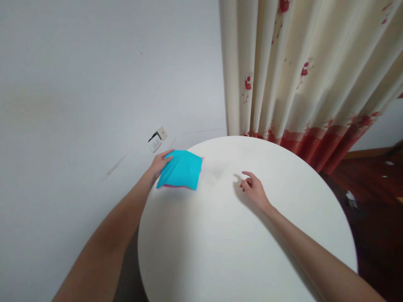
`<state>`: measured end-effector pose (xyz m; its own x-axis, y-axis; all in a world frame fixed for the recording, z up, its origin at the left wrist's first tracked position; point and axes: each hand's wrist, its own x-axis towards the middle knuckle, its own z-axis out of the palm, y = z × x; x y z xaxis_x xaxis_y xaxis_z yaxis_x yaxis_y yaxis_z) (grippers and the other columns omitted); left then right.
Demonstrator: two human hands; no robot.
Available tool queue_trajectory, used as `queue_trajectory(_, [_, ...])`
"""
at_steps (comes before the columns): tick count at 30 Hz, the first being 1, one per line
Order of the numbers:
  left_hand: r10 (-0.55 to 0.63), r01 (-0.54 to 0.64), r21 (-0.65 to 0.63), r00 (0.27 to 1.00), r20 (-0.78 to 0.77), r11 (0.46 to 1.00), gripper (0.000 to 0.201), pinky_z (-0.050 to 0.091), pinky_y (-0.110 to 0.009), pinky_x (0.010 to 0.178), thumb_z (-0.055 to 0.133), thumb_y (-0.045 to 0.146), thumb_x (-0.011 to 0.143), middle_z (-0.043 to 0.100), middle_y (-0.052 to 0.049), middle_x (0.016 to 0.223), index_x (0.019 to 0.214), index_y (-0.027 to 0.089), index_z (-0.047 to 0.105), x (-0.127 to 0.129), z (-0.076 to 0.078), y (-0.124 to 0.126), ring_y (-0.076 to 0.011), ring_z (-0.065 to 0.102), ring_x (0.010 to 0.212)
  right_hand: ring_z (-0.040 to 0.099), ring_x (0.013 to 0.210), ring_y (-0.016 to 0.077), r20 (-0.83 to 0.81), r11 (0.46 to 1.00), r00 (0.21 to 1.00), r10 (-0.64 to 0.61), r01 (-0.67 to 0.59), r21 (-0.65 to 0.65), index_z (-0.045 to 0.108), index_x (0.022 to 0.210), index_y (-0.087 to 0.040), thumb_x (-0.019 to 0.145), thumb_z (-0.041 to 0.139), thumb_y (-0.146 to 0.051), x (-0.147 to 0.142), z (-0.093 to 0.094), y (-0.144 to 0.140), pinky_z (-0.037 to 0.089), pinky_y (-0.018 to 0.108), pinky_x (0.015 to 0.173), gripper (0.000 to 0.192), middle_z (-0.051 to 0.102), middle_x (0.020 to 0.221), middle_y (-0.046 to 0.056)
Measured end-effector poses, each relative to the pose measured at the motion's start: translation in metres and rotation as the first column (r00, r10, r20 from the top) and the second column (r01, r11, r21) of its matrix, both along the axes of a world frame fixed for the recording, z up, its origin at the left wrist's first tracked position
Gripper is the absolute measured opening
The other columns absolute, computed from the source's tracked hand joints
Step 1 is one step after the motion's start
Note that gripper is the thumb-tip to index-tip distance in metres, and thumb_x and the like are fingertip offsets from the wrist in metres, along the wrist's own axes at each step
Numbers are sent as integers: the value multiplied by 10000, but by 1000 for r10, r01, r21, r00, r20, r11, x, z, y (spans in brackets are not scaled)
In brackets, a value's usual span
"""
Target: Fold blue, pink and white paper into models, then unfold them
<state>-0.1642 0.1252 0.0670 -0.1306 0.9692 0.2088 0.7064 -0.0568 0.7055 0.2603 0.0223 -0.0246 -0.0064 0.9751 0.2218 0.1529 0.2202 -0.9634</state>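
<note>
At the left side of the round white table [220,235], my left hand [160,163] is closed on the left edge of a bright blue sheet [182,167]. Its thumb lies on top, and the other fingers are partly hidden at the sheet's far edge. Pink sheet edges [202,161] peek out from underneath along the right and near sides. The stack looks thin and slightly bent; whether it is paper or cloth I cannot tell. My right hand [253,189] hovers over the table to the right of the sheets, apart from them. Nothing is in it; the index finger reaches out while the others curl.
A pale wall [94,84] with a socket [155,143] and a switch plate [162,133] stands close behind the table on the left. Cream curtains [289,84] with red flowers hang at the back right. Dark floor [378,235] shows on the right, with a small white object [351,199].
</note>
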Motion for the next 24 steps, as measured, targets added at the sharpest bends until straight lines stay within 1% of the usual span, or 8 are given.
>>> queue_trajectory(3, [51,-52,-4,988,-143,999,551,412,-472,1095,641,314,819,583,-179,1380,1320,89,599,-12,-5,10,-324,531,1279,582,580,153,29,1000,999,14,-14,-10,570,1229,-112,878,494,-375,0,-4,2,467,289,606,445,666,694,28])
queue_trajectory(5, [80,-79,13,968,-236,997,590,282,-505,1175,659,304,807,459,-192,1492,1349,88,575,-8,-8,14,-358,385,1398,587,592,160,45,999,999,18,-16,-27,599,1204,-115,876,495,-369,-1,-6,3,465,291,602,428,677,709,42])
queue_trajectory(7, [85,-79,31,944,-319,996,623,157,-510,1217,591,314,865,328,-173,1580,1443,109,477,5,-16,15,-349,258,1466,597,615,170,62,999,998,18,-16,-40,640,1144,-121,875,496,-370,-3,-8,4,466,295,609,394,685,720,54])
queue_trajectory(10, [-10,-2,-29,907,-422,1000,580,157,-491,1218,469,423,941,327,-105,1598,1477,202,446,34,-42,12,-310,260,1473,611,645,179,86,999,996,33,-30,-43,686,1031,-127,874,503,-375,-6,-11,4,472,300,630,345,687,721,59])
queue_trajectory(13, [-66,1,-131,867,-495,991,652,94,-656,1167,466,589,910,324,-92,1605,1482,278,440,56,-72,5,-401,197,1487,618,656,182,106,998,993,49,-45,-42,708,976,-135,873,510,-375,-8,-12,3,474,301,642,327,698,735,60])
queue_trajectory(15, [-59,-35,-168,847,-528,985,672,70,-701,1137,386,632,922,262,-84,1629,1509,305,390,60,-83,3,-428,141,1496,620,654,182,113,998,992,49,-44,-44,719,956,-140,872,515,-369,-9,-13,2,474,301,642,318,706,744,61])
queue_trajectory(19, [-48,-87,-211,827,-561,974,734,52,-706,1132,293,687,915,190,-83,1648,1547,315,297,55,-85,7,-439,94,1501,627,656,184,132,998,990,56,-51,-43,727,924,-147,874,515,-354,-8,-13,2,470,295,641,301,712,739,61])
queue_trajectory(24, [-67,-98,-260,826,-559,961,737,76,-705,1134,295,687,913,195,-88,1645,1541,303,320,55,-71,11,-432,112,1501,628,657,179,246,995,965,95,-94,-14,729,932,-162,889,492,-325,-7,-11,-2,440,285,643,291,724,742,50])
